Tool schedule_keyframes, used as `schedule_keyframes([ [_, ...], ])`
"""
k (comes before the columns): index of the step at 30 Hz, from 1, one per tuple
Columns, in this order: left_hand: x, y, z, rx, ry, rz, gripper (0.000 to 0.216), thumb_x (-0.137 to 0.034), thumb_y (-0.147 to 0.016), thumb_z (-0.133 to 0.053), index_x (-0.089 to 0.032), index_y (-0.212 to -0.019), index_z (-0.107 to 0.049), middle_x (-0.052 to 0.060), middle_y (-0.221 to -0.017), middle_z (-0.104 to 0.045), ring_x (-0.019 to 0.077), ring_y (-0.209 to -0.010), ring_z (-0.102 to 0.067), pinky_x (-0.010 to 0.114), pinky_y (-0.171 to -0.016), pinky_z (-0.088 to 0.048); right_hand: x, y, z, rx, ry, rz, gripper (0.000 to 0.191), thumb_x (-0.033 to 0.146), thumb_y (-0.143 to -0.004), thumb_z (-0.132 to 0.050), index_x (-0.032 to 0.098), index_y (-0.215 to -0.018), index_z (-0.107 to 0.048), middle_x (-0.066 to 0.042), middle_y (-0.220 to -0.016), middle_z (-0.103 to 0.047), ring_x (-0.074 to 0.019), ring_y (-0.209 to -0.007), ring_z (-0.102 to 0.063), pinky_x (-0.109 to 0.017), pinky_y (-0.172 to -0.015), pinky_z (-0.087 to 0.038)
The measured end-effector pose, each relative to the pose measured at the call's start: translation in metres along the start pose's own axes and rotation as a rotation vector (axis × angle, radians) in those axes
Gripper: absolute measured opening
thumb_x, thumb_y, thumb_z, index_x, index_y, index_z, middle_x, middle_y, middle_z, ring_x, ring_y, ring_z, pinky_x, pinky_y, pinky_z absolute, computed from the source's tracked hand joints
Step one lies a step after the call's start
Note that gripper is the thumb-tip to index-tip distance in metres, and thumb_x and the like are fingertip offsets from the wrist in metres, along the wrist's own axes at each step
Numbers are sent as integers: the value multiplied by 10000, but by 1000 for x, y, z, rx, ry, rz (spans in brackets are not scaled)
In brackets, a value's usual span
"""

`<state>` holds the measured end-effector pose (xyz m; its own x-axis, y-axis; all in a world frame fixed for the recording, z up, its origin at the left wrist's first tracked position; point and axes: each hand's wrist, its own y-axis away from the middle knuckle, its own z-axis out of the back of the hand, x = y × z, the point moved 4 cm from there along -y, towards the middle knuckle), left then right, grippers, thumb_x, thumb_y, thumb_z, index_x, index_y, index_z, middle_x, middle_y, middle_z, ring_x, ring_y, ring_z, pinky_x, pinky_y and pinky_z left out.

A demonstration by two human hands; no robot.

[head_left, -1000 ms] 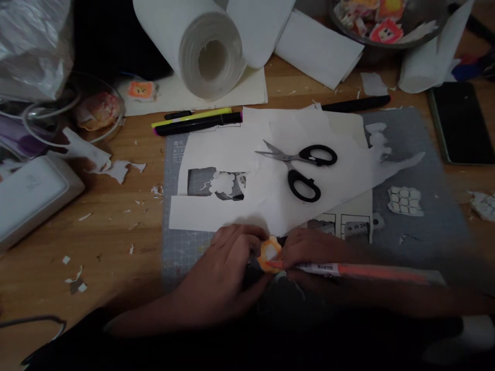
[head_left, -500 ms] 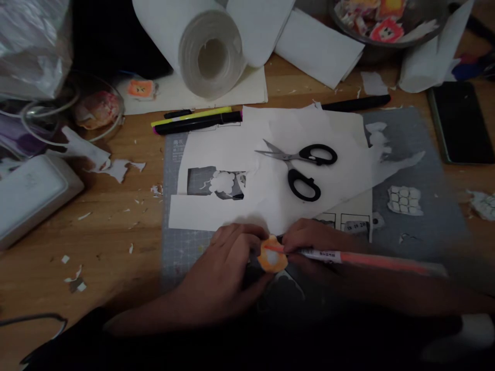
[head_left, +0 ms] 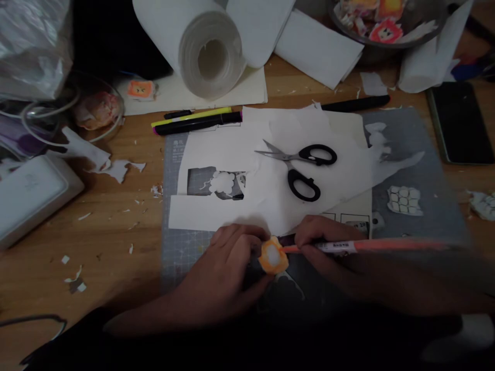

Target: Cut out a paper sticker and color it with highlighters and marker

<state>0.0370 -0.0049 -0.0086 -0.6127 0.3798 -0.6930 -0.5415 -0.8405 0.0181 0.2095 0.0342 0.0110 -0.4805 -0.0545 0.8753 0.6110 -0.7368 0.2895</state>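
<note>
A small paper cutout point(head_left: 274, 255), orange around its border with a pale middle, is pinched between the fingers and thumb of my left hand point(head_left: 228, 268). My right hand point(head_left: 328, 242) is closed around an orange marker point(head_left: 386, 246), whose tip touches or nearly touches the cutout's right edge. Both hands are low over the grey cutting mat point(head_left: 181, 247). Just beyond them lie white paper sheets point(head_left: 220, 139), one with a rectangular window cut out. Black-handled scissors point(head_left: 305, 157) rest on the sheets with their blades apart.
Black and yellow pens point(head_left: 197, 122) lie at the mat's far left. A paper roll point(head_left: 211, 51) and a metal bowl point(head_left: 386, 44) of coloured cutouts stand at the back. A phone point(head_left: 460, 123) is on the right, a white box-shaped device point(head_left: 42, 196) on the left. Paper scraps litter the wood.
My right hand has shifted a little to the right, drawing the marker tip from over the cutout to its right edge. My left hand stays put, the cutout tilted slightly differently.
</note>
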Motion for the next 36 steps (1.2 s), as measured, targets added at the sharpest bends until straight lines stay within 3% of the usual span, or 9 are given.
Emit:
schedule_keyframes([
  [10,-2,-2,1,-4,-10,2,223,-215,-798,-593,-207,-914,-403,72,-1056,-601,212,-978,-557,370,-815,-458,-8,1,-9,-13,-41,247,67,143,-838,-477,191,-797,-502,-7,-751,-555,-110,-672,-520,-241,-601,-418],
  [28,1,2,-1,-18,-6,17,281,-203,-779,-601,-214,-948,-376,76,-1076,-568,219,-998,-541,377,-813,-463,-8,-3,-8,33,-83,73,78,198,-839,-486,182,-782,-536,-3,-722,-584,-104,-635,-549,-223,-567,-448],
  [36,0,0,0,-9,-12,12,244,-234,-810,-587,-205,-921,-372,81,-1066,-568,218,-998,-538,381,-811,-462,-9,-1,-15,48,-46,221,77,163,-847,-518,171,-881,-587,-35,-860,-629,-124,-802,-584,-256,-710,-470],
])
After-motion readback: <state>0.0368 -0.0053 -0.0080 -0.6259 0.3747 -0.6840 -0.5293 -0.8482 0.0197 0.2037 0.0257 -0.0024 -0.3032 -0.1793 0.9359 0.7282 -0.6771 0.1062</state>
